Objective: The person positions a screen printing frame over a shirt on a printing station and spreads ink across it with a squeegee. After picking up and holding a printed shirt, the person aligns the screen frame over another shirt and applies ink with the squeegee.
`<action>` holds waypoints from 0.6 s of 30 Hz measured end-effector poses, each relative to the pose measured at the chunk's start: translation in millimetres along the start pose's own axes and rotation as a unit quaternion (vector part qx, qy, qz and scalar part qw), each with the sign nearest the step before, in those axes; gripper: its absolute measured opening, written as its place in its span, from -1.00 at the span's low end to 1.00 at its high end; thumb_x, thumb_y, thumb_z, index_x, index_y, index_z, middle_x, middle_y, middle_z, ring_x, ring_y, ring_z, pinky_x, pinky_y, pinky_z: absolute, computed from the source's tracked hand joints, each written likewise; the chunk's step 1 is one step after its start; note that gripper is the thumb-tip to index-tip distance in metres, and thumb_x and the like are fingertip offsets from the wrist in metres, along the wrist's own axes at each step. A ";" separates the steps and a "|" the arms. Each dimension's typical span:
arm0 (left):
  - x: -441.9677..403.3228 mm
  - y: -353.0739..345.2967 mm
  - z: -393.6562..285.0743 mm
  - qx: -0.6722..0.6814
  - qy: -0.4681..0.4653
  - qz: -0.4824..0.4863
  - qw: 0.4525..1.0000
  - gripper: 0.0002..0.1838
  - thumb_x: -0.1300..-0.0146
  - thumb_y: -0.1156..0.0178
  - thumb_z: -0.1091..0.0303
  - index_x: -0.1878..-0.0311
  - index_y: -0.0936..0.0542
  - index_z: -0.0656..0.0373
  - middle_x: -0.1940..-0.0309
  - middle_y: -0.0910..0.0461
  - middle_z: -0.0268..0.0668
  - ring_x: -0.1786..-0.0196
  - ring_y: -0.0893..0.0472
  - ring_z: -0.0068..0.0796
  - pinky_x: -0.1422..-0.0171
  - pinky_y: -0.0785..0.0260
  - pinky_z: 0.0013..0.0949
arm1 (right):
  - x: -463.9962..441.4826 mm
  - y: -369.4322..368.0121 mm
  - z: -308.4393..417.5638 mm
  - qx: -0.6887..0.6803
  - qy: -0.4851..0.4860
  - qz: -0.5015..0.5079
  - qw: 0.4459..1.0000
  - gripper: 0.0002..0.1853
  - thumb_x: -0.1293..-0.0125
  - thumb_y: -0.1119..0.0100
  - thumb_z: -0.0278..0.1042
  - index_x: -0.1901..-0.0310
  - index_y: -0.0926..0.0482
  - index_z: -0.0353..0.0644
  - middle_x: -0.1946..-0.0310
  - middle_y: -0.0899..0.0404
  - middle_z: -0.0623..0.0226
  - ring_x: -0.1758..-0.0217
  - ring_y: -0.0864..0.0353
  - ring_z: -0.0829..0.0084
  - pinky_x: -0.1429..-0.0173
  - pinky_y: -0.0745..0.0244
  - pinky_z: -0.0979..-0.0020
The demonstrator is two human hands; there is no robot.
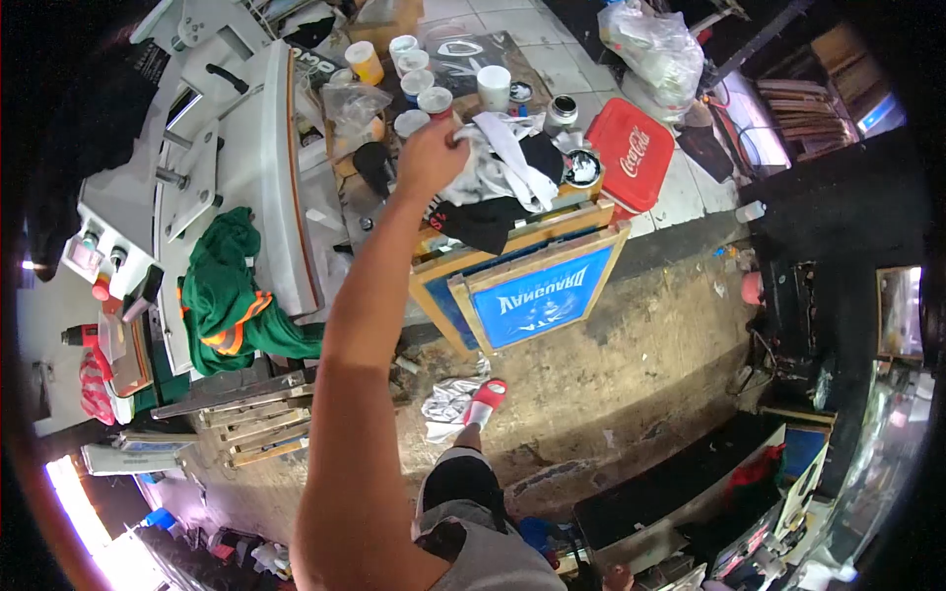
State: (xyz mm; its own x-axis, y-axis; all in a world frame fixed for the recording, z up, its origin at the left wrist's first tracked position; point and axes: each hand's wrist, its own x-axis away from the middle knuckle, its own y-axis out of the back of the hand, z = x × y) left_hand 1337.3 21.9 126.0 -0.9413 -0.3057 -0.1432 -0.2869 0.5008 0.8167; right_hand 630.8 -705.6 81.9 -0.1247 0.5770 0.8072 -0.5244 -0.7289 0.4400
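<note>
My left hand (434,158) reaches across the cluttered worktop, its fingers curled closed beside a rumpled white cloth (481,177). What sits between the fingers is hidden. Just beyond the knuckles stands a tub with a white rim (434,99), among several paint tubs. A black printed cloth (483,225) hangs over the near edge, below the white one. To the right of the cloths is an open can with white paint (582,168). At the bottom edge, a small skin-coloured patch, apparently my right hand (618,577), shows right of my body; its fingers are unclear.
Framed screens, the front one blue and marked Vanguard (542,295), lean below the worktop. A red Coca-Cola lid (633,156) lies right. Left are a white machine (232,148) and a green garment (222,295). A silvery cloth (448,406) lies by my red sandal (487,396).
</note>
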 end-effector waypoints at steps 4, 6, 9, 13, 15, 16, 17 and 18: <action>-22.4 -23.7 -24.1 0.021 -0.128 0.048 0.990 -0.49 0.05 -0.42 0.13 -0.03 -0.65 0.04 0.17 -0.68 -0.17 0.08 -0.68 -0.12 -0.03 -0.52 -0.10 | -4.2 -1.3 17.3 -0.083 -0.030 0.025 0.996 -0.73 -0.32 -0.14 -0.12 0.05 -0.57 -0.06 0.09 -0.61 0.18 0.02 -0.59 0.17 -0.02 -0.54 0.14; -15.1 -63.9 -19.9 -0.148 -0.177 0.106 0.967 -0.52 0.03 -0.39 0.18 -0.05 -0.65 -0.03 0.12 -0.67 -0.19 0.03 -0.66 -0.10 -0.07 -0.50 -0.03 | -9.3 0.6 21.4 -0.118 -0.038 0.035 0.992 -0.72 -0.34 -0.12 -0.11 0.03 -0.56 -0.04 0.05 -0.60 0.20 -0.02 -0.58 0.18 -0.04 -0.53 0.14; -25.4 -93.5 -8.4 -0.199 -0.128 0.223 0.946 -0.66 -0.13 -0.19 0.32 -0.02 -0.66 -0.09 0.06 -0.65 -0.16 -0.03 -0.65 -0.06 -0.09 -0.50 0.01 | -21.7 8.4 27.8 -0.157 -0.055 0.053 0.985 -0.71 -0.36 -0.09 -0.09 -0.01 -0.55 -0.01 0.00 -0.59 0.22 -0.07 -0.55 0.19 -0.08 -0.53 0.15; -64.9 -9.0 -14.1 -0.108 0.001 0.062 0.992 -0.66 -0.28 -0.12 0.22 -0.12 -0.59 -0.07 -0.02 -0.64 -0.12 -0.05 -0.64 -0.08 -0.10 -0.51 0.01 | -32.8 30.8 18.0 -0.218 -0.083 0.064 0.970 -0.70 -0.40 -0.05 -0.07 -0.06 -0.54 0.04 -0.08 -0.57 0.26 -0.14 -0.52 0.22 -0.13 -0.52 0.17; -86.4 36.0 7.1 -0.132 0.024 -0.091 0.987 -0.61 -0.26 -0.19 0.16 -0.16 -0.56 -0.07 -0.03 -0.63 -0.13 -0.05 -0.64 -0.07 -0.09 -0.51 -0.01 | -45.6 43.8 7.2 -0.252 -0.102 0.078 0.959 -0.69 -0.42 -0.03 -0.06 -0.09 -0.54 0.06 -0.12 -0.56 0.28 -0.17 -0.51 0.23 -0.15 -0.52 0.18; -90.0 62.1 12.5 -0.156 0.024 -0.153 0.976 -0.59 -0.24 -0.21 0.15 -0.16 -0.56 -0.06 -0.03 -0.62 -0.11 -0.05 -0.64 -0.05 -0.07 -0.50 0.00 | -43.2 41.1 9.0 -0.252 -0.102 0.079 0.959 -0.69 -0.42 -0.03 -0.06 -0.09 -0.54 0.06 -0.12 -0.56 0.28 -0.17 -0.51 0.23 -0.15 -0.52 0.18; -97.3 79.9 27.8 -0.143 0.039 -0.197 0.969 -0.57 -0.22 -0.21 0.15 -0.16 -0.55 0.00 -0.02 -0.63 -0.11 -0.03 -0.64 -0.04 -0.08 -0.50 -0.02 | -33.8 35.8 14.6 -0.225 -0.095 0.059 0.968 -0.66 -0.41 -0.04 -0.06 -0.11 -0.52 0.00 -0.12 -0.55 0.25 -0.17 -0.50 0.23 -0.19 -0.49 0.16; -102.4 91.6 41.8 -0.131 0.056 -0.239 0.961 -0.55 -0.20 -0.20 0.16 -0.16 -0.55 0.06 -0.01 -0.64 -0.11 -0.01 -0.64 -0.03 -0.09 -0.50 -0.04 | -22.5 31.6 20.5 -0.197 -0.088 0.039 0.976 -0.63 -0.41 -0.05 -0.05 -0.12 -0.51 -0.05 -0.12 -0.55 0.23 -0.17 -0.50 0.23 -0.22 -0.46 0.14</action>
State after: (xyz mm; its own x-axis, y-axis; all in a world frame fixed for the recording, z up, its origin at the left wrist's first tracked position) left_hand 1400.0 132.9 192.1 -0.6842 -0.5417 -0.4883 -0.6134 0.0652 0.7871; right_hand 634.2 -749.2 85.7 -0.0487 0.4284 0.9023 -0.8068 -0.5494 0.2173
